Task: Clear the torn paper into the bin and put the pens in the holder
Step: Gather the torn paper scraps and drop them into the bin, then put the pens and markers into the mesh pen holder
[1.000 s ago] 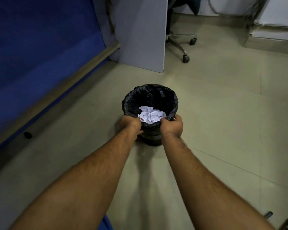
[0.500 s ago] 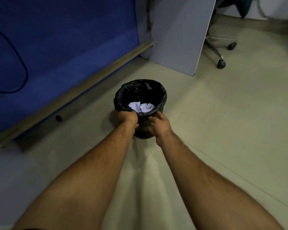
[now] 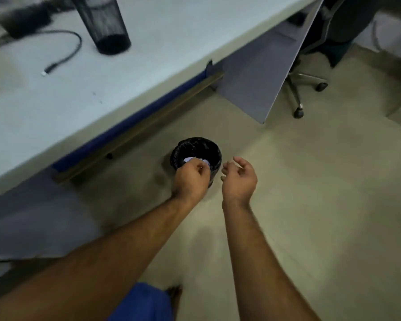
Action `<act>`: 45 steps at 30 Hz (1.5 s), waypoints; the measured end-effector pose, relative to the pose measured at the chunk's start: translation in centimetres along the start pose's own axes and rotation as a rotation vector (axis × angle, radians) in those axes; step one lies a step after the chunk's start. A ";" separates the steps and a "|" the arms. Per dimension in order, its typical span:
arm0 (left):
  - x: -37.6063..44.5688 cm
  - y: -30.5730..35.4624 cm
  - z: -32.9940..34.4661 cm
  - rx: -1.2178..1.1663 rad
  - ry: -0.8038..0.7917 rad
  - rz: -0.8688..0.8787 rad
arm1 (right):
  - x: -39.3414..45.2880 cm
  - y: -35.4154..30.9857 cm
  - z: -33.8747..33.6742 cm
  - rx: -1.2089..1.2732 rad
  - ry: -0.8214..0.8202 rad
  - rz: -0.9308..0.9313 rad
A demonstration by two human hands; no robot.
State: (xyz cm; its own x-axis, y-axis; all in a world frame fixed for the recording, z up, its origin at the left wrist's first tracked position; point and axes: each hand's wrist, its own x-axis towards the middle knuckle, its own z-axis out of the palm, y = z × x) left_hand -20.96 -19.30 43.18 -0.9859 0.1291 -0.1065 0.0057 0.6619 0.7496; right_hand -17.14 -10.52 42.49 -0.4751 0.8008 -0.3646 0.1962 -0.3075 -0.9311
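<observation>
With the bin (image 3: 196, 156) on the floor at frame centre and torn paper (image 3: 190, 159) showing white inside it, the left hand (image 3: 191, 179) hangs over the near rim, fingers curled; whether they pinch anything I cannot tell. The right hand (image 3: 239, 179) is loosely open, empty. Next, probably the pens: the holder (image 3: 102, 24) stands on the worktop (image 3: 148, 42), upper left.

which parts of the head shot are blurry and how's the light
Head view: dim, flat light overall; the mesh pen holder and cable on the desk are smeared by motion blur; the bin and both hands are sharper; a soft shadow darkens the floor left of the bin; the wide lens bends the desk edge.
</observation>
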 end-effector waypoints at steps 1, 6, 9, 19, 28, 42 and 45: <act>-1.0 2.2 -1.9 -0.038 -0.002 0.001 | -1.1 -2.8 -0.5 -0.009 -0.040 -0.023; -3.1 12.3 -12.4 -0.164 0.039 -0.027 | -6.3 -16.6 1.0 -0.076 -0.220 -0.049; -1.4 15.6 -18.5 -0.133 0.088 -0.074 | -8.8 -21.7 4.6 -0.166 -0.283 -0.018; 12.5 6.2 -27.2 0.217 0.202 -0.085 | -9.7 -23.7 19.3 -0.451 -0.517 -0.158; 16.5 0.8 -26.1 0.481 0.066 0.043 | -4.8 -21.3 28.5 -0.659 -0.465 -0.314; 16.7 0.3 -25.7 0.544 0.085 0.074 | -3.9 -20.4 32.7 -0.442 -0.437 -0.443; 16.4 0.6 -25.9 0.517 0.062 0.072 | -4.9 -21.0 30.8 -0.423 -0.429 -0.445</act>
State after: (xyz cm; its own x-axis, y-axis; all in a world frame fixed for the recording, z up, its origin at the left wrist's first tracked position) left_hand -41.50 -35.92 58.81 -0.9879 0.1541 -0.0165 0.1400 0.9329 0.3318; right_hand -45.32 -23.81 63.46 -0.8625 0.5061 -0.0079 0.1798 0.2917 -0.9395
